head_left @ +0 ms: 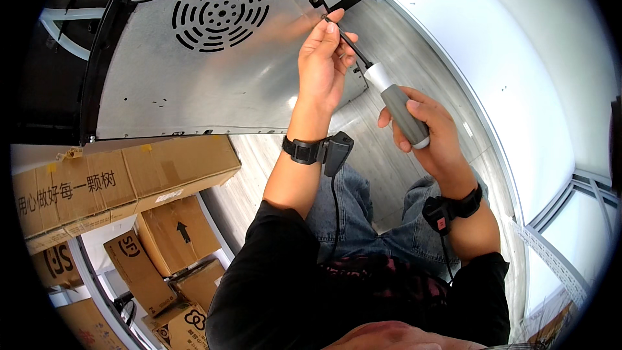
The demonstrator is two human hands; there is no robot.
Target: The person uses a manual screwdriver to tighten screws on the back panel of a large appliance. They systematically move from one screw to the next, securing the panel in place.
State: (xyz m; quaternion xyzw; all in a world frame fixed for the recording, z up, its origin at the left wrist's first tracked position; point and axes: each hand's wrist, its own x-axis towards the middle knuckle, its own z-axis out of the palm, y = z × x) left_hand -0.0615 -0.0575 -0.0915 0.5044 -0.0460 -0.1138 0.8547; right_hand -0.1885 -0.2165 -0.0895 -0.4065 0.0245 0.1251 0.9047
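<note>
Gripping the screwdriver (377, 74), the right hand (433, 129) wraps its handle (404, 115). The left hand (321, 68) pinches the shaft (357, 51) beside the panel (207, 84).

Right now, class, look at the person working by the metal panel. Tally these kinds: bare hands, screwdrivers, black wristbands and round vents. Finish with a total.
Bare hands: 2 (left hand, right hand)
Screwdriver: 1
Black wristbands: 2 (left wristband, right wristband)
Round vent: 1
Total: 6

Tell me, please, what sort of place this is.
Probably a storeroom or small workshop: cardboard boxes, a slotted metal panel, and a screwdriver in the right hand suggest it.
</note>
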